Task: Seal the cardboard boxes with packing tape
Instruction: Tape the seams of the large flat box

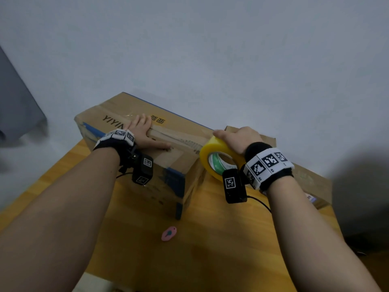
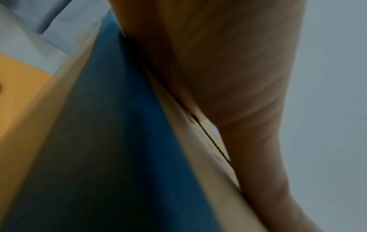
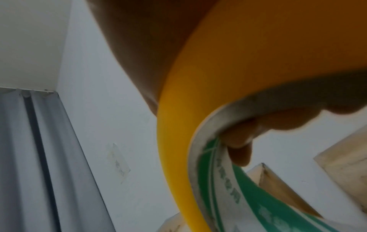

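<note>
A long cardboard box (image 1: 117, 121) with blue print lies on the wooden table (image 1: 210, 239). My left hand (image 1: 145, 131) lies flat on its top, fingers straight across the centre seam and thumb out to the right. My right hand (image 1: 237, 140) grips a yellow roll of packing tape (image 1: 212, 152) at the box's right end, thumb over the top. In the right wrist view the fingers (image 3: 240, 150) curl through the roll's core (image 3: 258, 202), which carries green print. The left wrist view is blurred: palm (image 2: 228, 70) on the box (image 2: 111, 141).
A second cardboard box (image 1: 311, 182) sits behind my right wrist at the table's right side. A small pink cutter (image 1: 168, 233) lies on the table in front of the long box. A grey curtain (image 1: 19, 102) hangs at the left, and the wall stands close behind.
</note>
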